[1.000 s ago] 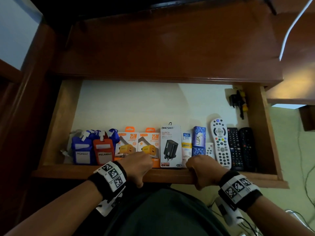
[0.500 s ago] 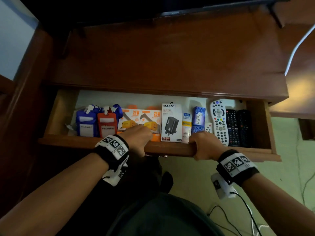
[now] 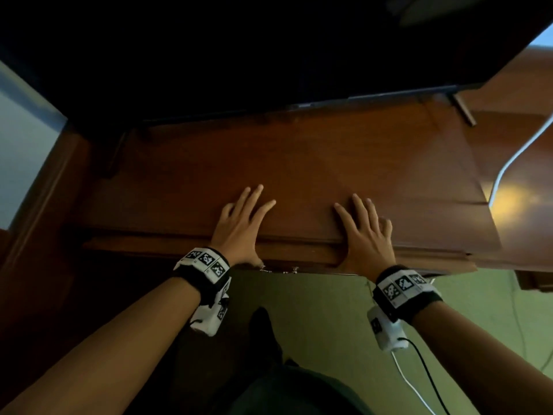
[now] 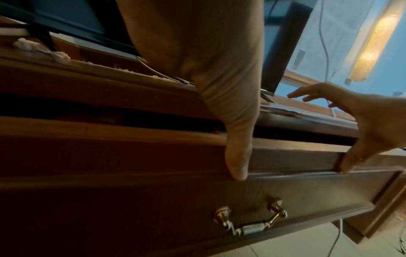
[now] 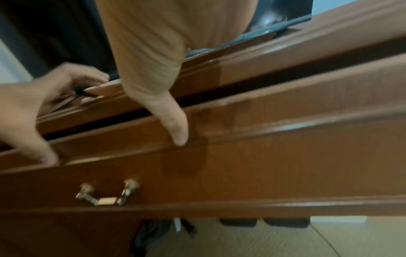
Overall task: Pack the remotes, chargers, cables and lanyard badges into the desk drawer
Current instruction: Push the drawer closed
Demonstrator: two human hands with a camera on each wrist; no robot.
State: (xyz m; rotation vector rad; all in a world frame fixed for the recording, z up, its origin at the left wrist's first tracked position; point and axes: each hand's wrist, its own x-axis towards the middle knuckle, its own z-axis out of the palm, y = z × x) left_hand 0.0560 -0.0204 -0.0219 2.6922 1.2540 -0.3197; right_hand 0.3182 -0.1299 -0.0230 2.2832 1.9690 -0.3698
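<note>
Closing step: the desk drawer is almost shut — both thumbs press its front's upper edge. The left hand and right hand lie flat, fingers straight and spread, on the desk top near its front edge. Next, I think, one last even push.

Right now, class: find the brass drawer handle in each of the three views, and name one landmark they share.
Head: brass drawer handle peeks out under the drawer front's lower edge, between the wrists.
Left wrist: lower centre-right, on the drawer front.
Right wrist: lower left.
Shared landmark: the left hand's thumb pressing the drawer front above the handle.
</note>
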